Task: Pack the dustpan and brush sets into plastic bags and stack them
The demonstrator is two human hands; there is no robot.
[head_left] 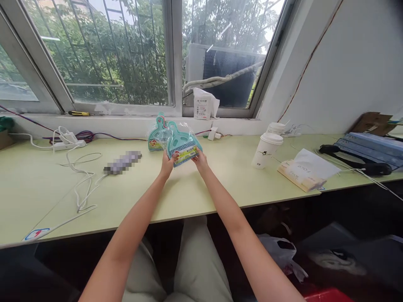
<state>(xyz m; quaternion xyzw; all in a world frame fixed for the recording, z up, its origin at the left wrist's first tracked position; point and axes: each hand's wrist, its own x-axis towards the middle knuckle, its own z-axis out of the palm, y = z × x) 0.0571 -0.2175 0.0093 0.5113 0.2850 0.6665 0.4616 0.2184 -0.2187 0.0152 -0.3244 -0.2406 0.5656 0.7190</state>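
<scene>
Both of my hands hold a teal mini dustpan set point(181, 142) in clear plastic wrap, with a yellow label across its front and its handle pointing up. My left hand point(168, 162) grips the lower left edge, thumb on the front. The lower right edge is in my right hand point(200, 159), fingers closed on it. Behind and to the left, more wrapped teal dustpan sets point(155, 135) lean upright against the wall under the window, partly hidden by the held one.
Left on the pale desk point(226, 180) lie a pixelated object point(123, 162), loose white cables and a power strip point(69, 142). Paper cups point(267, 151), a tissue pack point(299, 174) and a black headband-like item point(352, 159) are on the right. A yellow cutter point(79, 113) rests on the sill.
</scene>
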